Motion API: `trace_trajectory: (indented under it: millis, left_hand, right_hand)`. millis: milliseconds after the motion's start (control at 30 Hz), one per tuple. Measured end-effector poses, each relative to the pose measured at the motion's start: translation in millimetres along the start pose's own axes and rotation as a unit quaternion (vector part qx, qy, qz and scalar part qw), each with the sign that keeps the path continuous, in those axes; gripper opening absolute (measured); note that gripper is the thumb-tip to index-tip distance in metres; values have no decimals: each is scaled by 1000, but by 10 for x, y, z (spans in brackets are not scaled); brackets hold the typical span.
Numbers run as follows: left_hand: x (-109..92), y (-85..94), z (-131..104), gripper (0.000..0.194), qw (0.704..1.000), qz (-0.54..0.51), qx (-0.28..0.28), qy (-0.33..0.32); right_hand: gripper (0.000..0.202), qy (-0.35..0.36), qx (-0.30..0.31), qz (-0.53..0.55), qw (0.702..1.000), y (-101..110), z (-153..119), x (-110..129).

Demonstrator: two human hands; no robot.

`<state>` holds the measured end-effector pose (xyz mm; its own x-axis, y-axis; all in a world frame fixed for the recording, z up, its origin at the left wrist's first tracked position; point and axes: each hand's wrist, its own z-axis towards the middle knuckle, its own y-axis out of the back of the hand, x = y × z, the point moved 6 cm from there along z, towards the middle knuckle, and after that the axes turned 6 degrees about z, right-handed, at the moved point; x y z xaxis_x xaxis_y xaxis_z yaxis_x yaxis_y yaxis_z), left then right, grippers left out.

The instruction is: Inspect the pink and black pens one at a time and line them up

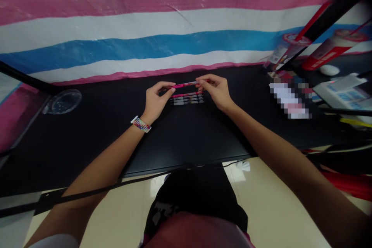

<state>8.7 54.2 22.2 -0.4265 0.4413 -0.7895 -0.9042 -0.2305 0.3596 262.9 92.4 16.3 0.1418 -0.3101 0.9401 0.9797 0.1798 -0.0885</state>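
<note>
A pink and clear pen (186, 84) is stretched level between my two hands. My left hand (157, 99) pinches its pink end with thumb and fingers; a colourful band circles that wrist. My right hand (216, 90) pinches the other end. Just below, several pens (187, 99) lie side by side on the black table (180, 135), a pink one at the top of the row and darker and clear ones beneath it.
At the left sits a clear round plastic lid (65, 102). To the right are a cup with a red straw (292, 46), a red cup (334, 50), a white round object (329, 70) and a white box (345, 93). A black cable (145, 178) crosses the table's front edge.
</note>
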Motion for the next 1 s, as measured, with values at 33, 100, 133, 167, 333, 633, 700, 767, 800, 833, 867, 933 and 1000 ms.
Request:
trace_trajectory:
  millis: [33, 100, 133, 167, 333, 633, 700, 767, 800, 833, 867, 933, 1000]
  left_hand:
    - [25, -8, 4, 19, 1000, -1, 8, 11]
    - [69, -19, 8, 17, 999, -5, 18, 29]
    - [84, -21, 9, 15, 999, -1, 21, 35]
    - [96, -20, 9, 14, 999, 11, 22, 38]
    - [118, -5, 9, 17, 991, 130, 25, 30]
    - [133, -37, 4, 20, 979, 189, 64, 40]
    - [108, -51, 0, 21, 975, 204, 76, 43]
    - [97, -61, -6, 21, 971, 218, 84, 51]
    - [102, -63, -9, 21, 970, 222, 85, 57]
    - [114, -64, -12, 21, 969, 223, 85, 62]
    - [131, -65, -14, 21, 970, 221, 83, 66]
    - [172, -66, -17, 20, 974, 205, 74, 64]
    - [216, -70, -19, 17, 981, 176, 61, 52]
  right_hand:
    - [27, 14, 7, -23, 1000, 10, 6, 3]
    - [20, 39, 22, -77, 996, 21, 9, 22]
    - [18, 49, 27, -111, 992, 28, 8, 32]
    - [18, 56, 29, -150, 987, 34, 7, 42]
    - [25, 76, 81, -317, 942, 6, -1, 24]
    - [40, 86, 113, -375, 916, 4, -15, -79]
    - [41, 88, 114, -378, 915, 5, -17, -88]
    - [43, 87, 117, -381, 913, 2, -19, -94]
    - [43, 87, 118, -381, 913, 0, -20, -95]
    - [44, 88, 120, -378, 914, -3, -21, -92]
    - [45, 90, 121, -374, 915, -7, -23, -89]
    - [46, 93, 121, -363, 919, -14, -26, -79]
    - [46, 94, 119, -354, 923, -23, -30, -69]
